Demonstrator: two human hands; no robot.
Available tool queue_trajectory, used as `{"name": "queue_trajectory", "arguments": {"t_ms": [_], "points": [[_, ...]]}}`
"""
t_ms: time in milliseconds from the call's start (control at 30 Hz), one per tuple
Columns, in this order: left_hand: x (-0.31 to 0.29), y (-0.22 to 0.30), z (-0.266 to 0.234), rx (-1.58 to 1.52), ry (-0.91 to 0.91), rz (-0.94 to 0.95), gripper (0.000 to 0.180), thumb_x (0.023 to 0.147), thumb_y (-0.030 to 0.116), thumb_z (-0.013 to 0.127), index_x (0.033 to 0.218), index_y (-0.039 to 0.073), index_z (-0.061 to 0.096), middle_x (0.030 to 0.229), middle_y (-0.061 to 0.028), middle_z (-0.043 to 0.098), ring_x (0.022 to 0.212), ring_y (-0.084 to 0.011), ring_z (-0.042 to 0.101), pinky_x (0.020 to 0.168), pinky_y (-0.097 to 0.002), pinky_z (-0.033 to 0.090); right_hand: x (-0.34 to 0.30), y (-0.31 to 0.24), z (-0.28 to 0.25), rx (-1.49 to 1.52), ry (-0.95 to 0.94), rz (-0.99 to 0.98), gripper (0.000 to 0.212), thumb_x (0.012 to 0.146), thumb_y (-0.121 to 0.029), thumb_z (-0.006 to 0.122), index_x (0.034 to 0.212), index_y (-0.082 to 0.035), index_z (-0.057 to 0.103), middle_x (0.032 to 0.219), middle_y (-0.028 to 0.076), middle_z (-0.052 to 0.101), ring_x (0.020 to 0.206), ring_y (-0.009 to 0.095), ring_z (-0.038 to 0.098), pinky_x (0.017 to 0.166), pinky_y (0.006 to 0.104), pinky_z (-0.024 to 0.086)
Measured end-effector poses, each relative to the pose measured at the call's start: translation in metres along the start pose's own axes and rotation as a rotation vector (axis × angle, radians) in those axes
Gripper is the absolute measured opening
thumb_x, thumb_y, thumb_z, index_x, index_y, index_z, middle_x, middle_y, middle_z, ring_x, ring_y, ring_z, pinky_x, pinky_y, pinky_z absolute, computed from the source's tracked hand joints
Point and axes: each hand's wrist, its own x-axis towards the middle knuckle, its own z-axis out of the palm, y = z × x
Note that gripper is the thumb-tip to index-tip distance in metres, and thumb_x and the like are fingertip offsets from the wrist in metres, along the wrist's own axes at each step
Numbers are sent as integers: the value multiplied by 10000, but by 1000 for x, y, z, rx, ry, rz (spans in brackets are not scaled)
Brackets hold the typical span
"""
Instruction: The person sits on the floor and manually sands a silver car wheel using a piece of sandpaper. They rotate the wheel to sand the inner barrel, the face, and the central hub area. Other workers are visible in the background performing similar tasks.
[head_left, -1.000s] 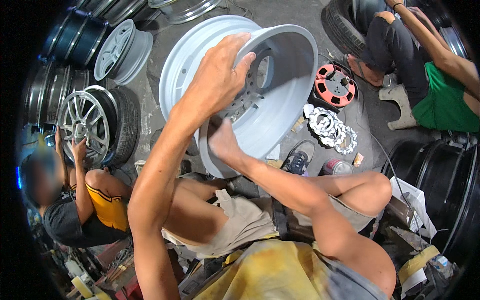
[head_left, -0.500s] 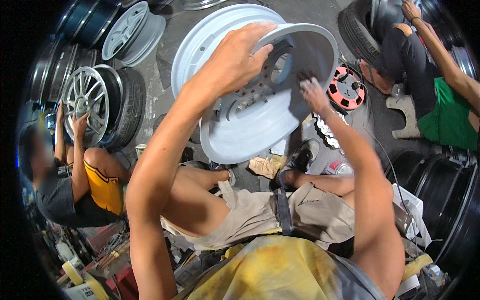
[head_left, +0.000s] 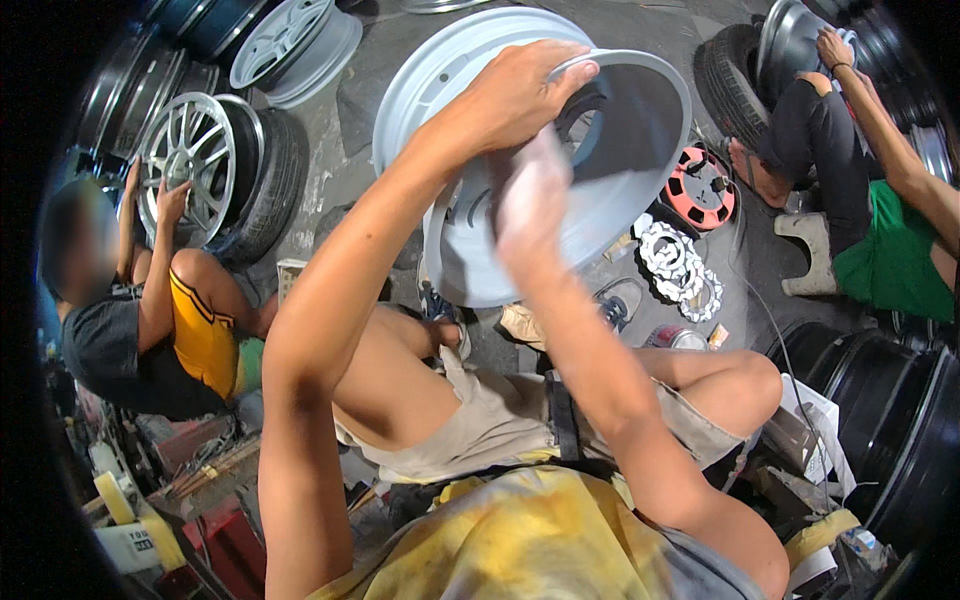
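A pale grey wheel rim (head_left: 625, 215) is tilted in front of me above my legs, its open inner side partly facing me. My left hand (head_left: 535, 90) is closed over its upper edge, with the thumb on the inner side. My right hand (head_left: 535, 195) is in front of the rim's inside, just below the left hand. Motion smears its fingers, so what they hold, if anything, does not show. Sunlit and shaded patches cover the rim's inner surface, and my right hand and forearm hide part of it.
On the floor to the right lie an orange round piece with black cutouts (head_left: 700, 190), silvery rings (head_left: 680, 262), a can (head_left: 675, 337) and a cable. Co-workers handle a multi-spoke wheel (head_left: 188, 165) at left and another wheel (head_left: 790, 45) at right. Dark rims (head_left: 870, 390) stand at lower right.
My right hand has swept left across the rim's inside, from its right part to near my left hand. The rim sits slightly farther right in view; my left hand still grips its edge.
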Motion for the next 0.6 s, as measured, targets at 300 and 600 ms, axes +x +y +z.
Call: {"name": "queue_trajectory", "arguments": {"t_ms": [300,600], "points": [[-19,-6,-14,-21,-12,-46,426,1054,364,533,1295,39,668,1215,-197,703,1119,-361,663,983,-425,499,-35,117,-316,-2115,-1181,-323,621,917,-128,545,1516,-24,420,1586,157,416,1455,368,394,1241,537,211],[-10,2,6,-60,-7,-35,443,1048,363,541,1290,12,661,1247,-191,695,1161,-337,650,1008,-404,483,-117,124,-123,-1146,-654,-170,79,764,-58,602,749,-9,663,772,231,663,792,381,676,739,515,539]]}}
